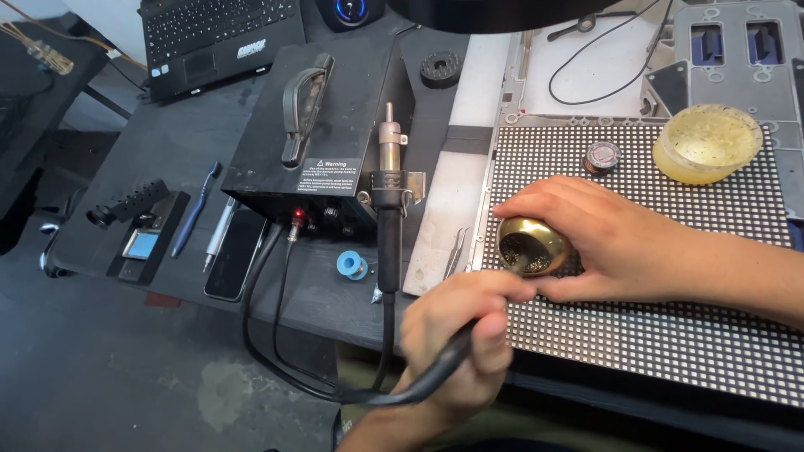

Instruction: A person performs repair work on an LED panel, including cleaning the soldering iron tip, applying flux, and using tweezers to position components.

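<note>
My right hand (624,243) reaches in from the right and grips a round brass-coloured tip-cleaner pot (529,248) filled with metal wool, which rests on the left edge of a dotted LED matrix panel (670,335). My left hand (459,339), at the bottom centre, is closed around the black handle of a soldering iron (444,370). The iron's front end points into the pot, with its tip hidden by my fingers. The iron's black cable (368,393) loops away to the left below the table edge.
A black rework station (335,125) stands left of the panel, with its hot-air wand (388,201) in a holder. Nearby lie tweezers (456,251), a blue spool (352,265), a phone (236,253) and a blue pen (194,209). On the panel's far side are a yellow tub (708,142) and a small reel (601,156). A laptop (218,38) sits at the back.
</note>
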